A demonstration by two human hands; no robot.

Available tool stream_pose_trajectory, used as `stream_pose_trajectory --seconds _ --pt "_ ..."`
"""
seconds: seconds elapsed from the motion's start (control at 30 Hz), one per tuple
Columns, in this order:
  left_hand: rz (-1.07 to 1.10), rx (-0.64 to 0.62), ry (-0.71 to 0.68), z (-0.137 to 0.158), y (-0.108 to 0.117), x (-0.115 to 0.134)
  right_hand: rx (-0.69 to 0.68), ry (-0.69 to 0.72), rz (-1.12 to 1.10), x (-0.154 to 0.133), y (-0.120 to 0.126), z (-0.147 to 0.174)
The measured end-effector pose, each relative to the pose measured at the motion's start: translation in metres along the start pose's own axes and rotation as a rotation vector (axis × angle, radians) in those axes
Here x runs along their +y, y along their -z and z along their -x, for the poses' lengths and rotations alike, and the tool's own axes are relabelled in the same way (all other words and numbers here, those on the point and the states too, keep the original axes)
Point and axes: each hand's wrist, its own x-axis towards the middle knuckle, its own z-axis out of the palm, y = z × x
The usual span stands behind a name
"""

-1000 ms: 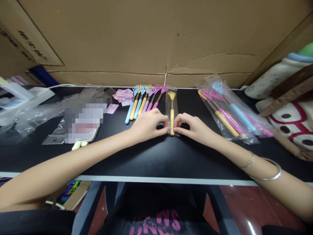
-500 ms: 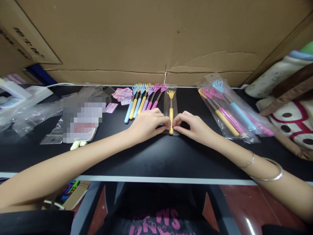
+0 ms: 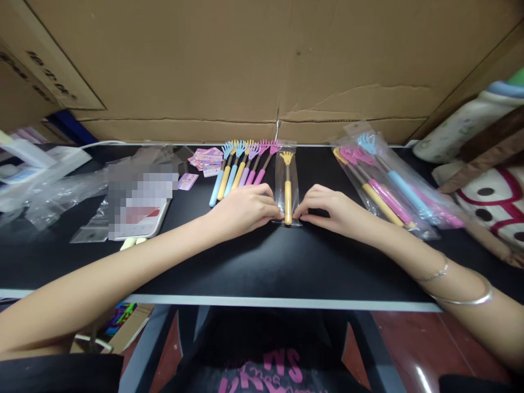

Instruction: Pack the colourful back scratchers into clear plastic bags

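Note:
A yellow back scratcher [image 3: 288, 199] lies claw end away from me inside a clear plastic bag [image 3: 279, 174], flat on the black table. My left hand [image 3: 249, 212] is closed, its fingertips on the bag's lower left edge beside the handle. At the opposite lower edge, my right hand [image 3: 333, 213] pinches the plastic between thumb and fingers. Just beyond my left hand, several loose back scratchers [image 3: 233, 173] in blue, yellow, purple and pink lie in a row. Bagged back scratchers [image 3: 393, 188] are piled to the right of my right hand.
Small printed cards [image 3: 204, 160] lie behind the row. Farther left are a phone [image 3: 158, 210], partly pixelated, and crumpled plastic bags [image 3: 51, 196]. A bottle [image 3: 454, 125] and a cartoon-faced bag [image 3: 491, 202] stand at the right. Cardboard [image 3: 196, 65] walls off the back.
My hands have drawn slightly apart, from close against the handle out to the bag's side edges. The bagged back scratcher remains in nearly the same spot.

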Motion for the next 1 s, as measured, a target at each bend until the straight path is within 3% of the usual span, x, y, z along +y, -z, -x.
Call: stream_pose_trajectory --seconds 0.2,0.47,0.6,0.8,1.0 --pt "0.017 -0.095 -0.031 0.000 0.009 -0.005 -0.078 0.041 0.097 0.002 0.012 0.007" --pt "-0.003 -0.109 -0.032 0.000 0.015 -0.003 -0.121 0.038 0.181 -0.002 0.015 0.009" --pt "-0.039 -0.122 -0.011 -0.001 0.015 0.002 -0.093 0.057 0.212 -0.006 0.013 0.008" --pt "-0.265 -0.054 -0.080 -0.002 0.008 0.006 0.009 0.063 0.317 -0.007 0.000 0.003" --pt "-0.344 -0.004 -0.150 -0.003 0.009 0.007 0.049 0.137 0.449 -0.008 -0.005 0.003"
